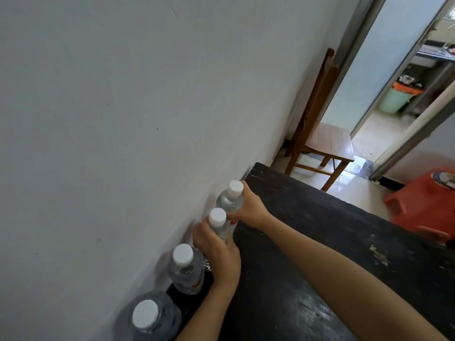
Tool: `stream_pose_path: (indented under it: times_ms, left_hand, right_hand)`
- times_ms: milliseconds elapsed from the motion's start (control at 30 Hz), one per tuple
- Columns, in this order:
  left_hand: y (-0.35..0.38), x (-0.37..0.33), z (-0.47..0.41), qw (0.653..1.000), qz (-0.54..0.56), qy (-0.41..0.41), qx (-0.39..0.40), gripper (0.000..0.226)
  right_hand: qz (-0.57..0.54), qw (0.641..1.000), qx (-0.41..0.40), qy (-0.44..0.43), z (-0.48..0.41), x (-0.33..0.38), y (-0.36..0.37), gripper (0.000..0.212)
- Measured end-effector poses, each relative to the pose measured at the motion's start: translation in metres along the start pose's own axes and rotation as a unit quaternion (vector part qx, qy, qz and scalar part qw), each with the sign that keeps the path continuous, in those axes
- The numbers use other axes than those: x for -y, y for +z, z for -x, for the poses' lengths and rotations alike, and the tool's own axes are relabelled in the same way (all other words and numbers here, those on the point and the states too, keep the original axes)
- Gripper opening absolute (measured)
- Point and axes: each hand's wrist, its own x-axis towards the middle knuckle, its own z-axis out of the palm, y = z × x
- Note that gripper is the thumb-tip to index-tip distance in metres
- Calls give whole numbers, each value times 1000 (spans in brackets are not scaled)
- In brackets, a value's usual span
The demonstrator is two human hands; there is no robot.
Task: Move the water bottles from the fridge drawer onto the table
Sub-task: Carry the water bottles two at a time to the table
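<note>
Four water bottles show, each with one white cap (235, 187). The first bottle (230, 202) is inside the curled fingers of the right hand (250, 207). The second bottle (221, 230) is inside the fingers of the left hand (219, 254). The third bottle (188, 274) is just beside the left fingers, and the fourth bottle (154, 318) is farther from them. There are two hands. One dark table (320, 254) lies beneath the fingers. Well apart from them are one wooden chair (320, 139), one red stool (423, 205) and one green bin (394, 100).
</note>
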Motion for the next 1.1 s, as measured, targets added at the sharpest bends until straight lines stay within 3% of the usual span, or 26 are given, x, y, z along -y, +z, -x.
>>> stream_pose_path:
  times_ms: [167, 233, 333, 433, 567, 833, 1100]
  left_hand:
    - [-14, -22, -7, 998, 68, 7, -9, 77]
    - [-24, -33, -15, 998, 55, 15, 26, 77]
    - [-45, -41, -30, 990, -38, 6, 132, 66]
    - [-66, -44, -40, 952, -195, 53, 232, 54]
    - [-79, -56, -49, 914, -275, 79, 289, 34]
    - [-87, -61, -63, 881, -343, 144, 293, 28]
    - [-81, -55, -60, 871, -365, 188, 270, 29]
  right_hand:
    - [32, 999, 30, -7, -2, 0, 3, 73]
    - [53, 997, 48, -11, -6, 3, 1, 69]
    - [105, 992, 70, -12, -11, 5, -4, 58]
    - [91, 993, 76, 15, -9, 6, -10, 55]
    - [72, 995, 67, 18, -6, 11, -9, 48]
    - [52, 998, 29, 35, -5, 22, 6, 45]
    - [104, 993, 36, 29, 14, 46, -14, 67]
